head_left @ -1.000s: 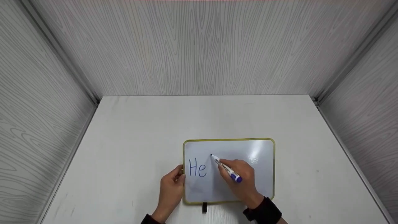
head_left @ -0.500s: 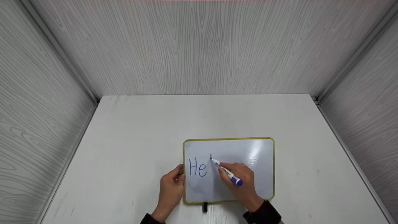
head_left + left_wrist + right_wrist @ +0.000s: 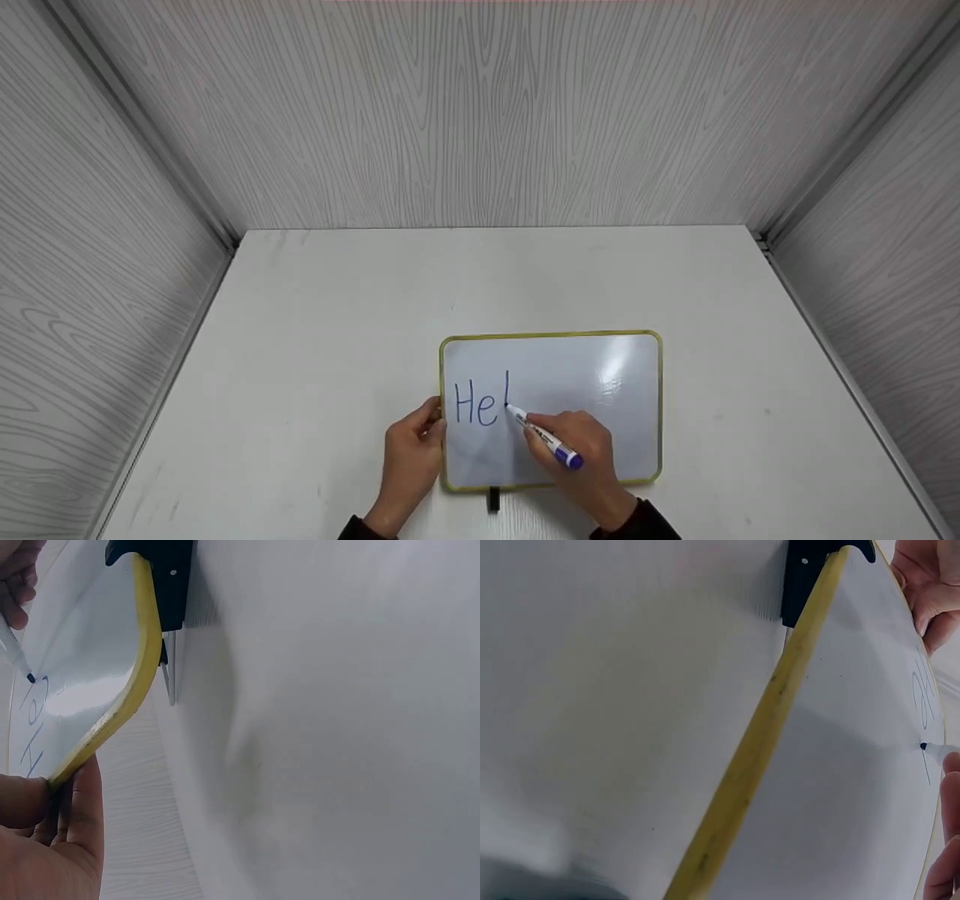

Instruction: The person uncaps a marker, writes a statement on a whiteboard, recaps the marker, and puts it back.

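A small whiteboard (image 3: 570, 450) with a yellow frame bears the blue letters "He" and a vertical stroke after them. My left hand (image 3: 414, 454) grips its left edge; in the left wrist view the thumb (image 3: 22, 801) lies on the front and fingers are behind. My right hand (image 3: 581, 457) pinches a white marker (image 3: 546, 439) with a blue end. The marker's dark tip touches the board at the lower end of the stroke, also visible in the right wrist view, where only part of the right hand (image 3: 949, 829) shows.
A black clip (image 3: 493, 499) sits on the board's lower edge, with a thin metal wire (image 3: 171, 675) behind the board. The white table (image 3: 315, 322) lies below, enclosed by wood-grain panels (image 3: 480, 112) at the back and both sides.
My right hand has moved the marker down the board, towards me, and a vertical blue stroke has grown to the right of "He". My left hand keeps its grip on the edge.
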Available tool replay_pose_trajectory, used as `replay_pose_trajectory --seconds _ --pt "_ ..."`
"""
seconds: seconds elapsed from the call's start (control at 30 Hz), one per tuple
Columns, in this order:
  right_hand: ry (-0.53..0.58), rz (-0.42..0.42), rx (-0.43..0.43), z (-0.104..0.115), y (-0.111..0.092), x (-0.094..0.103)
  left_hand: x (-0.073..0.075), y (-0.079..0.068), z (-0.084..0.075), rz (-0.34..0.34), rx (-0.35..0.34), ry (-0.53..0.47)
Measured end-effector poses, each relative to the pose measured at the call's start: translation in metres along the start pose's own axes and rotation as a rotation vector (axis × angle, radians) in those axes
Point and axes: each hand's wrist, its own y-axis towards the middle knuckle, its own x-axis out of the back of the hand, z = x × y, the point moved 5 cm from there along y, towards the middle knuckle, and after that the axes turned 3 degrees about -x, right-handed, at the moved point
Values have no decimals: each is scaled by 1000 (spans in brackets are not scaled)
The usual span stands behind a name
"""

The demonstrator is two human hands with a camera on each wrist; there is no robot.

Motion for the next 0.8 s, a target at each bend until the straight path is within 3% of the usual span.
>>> replay_pose_trajectory --seconds 0.53,0.8 --pt "-47 119 -101 10 -22 2 0 -2 -2 1 -33 -17" --pt "-8 58 -55 6 -24 5 0 -2 0 3 -17 -13"
